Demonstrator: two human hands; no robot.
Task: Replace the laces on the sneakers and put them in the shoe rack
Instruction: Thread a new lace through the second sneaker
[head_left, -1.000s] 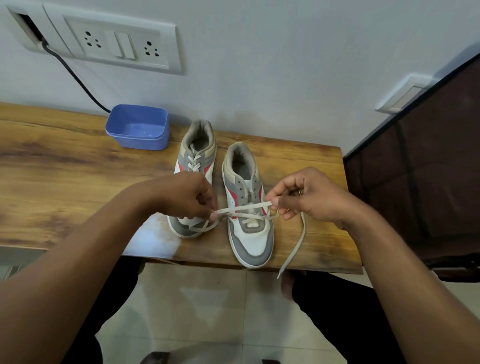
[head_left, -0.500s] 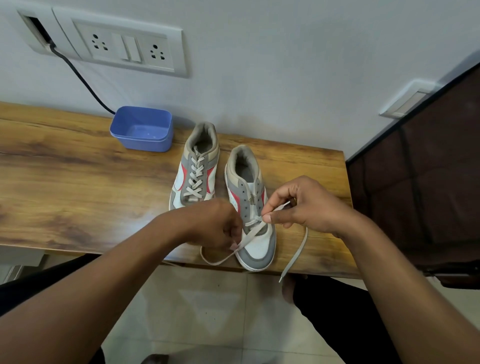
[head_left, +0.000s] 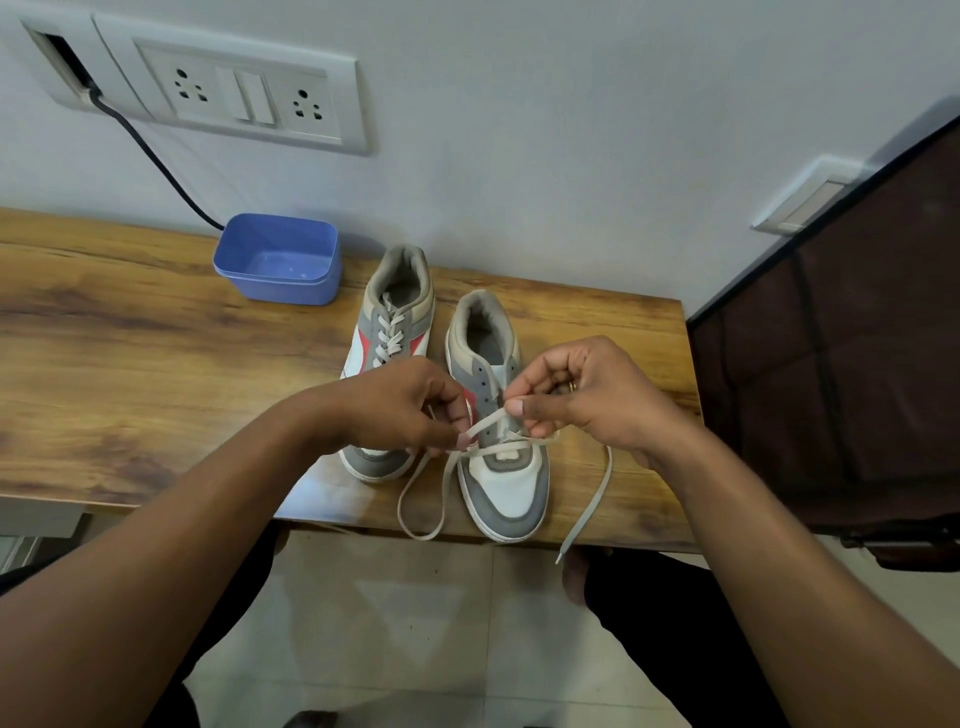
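My left hand (head_left: 410, 402) lifted back beside my right hand (head_left: 582, 395), lace (head_left: 488, 421) pulled taut between them, slack loop now longer.

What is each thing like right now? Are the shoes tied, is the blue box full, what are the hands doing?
Left shoe: laced up, on the table.
Right shoe: only the lowest holes threaded, upper holes bare.
Lace: loose, one end hangs over the table edge.
Left hand: pinching the lace.
Right hand: pinching the lace.
Blue box: open, looks empty.
Table: holds both shoes and the box.
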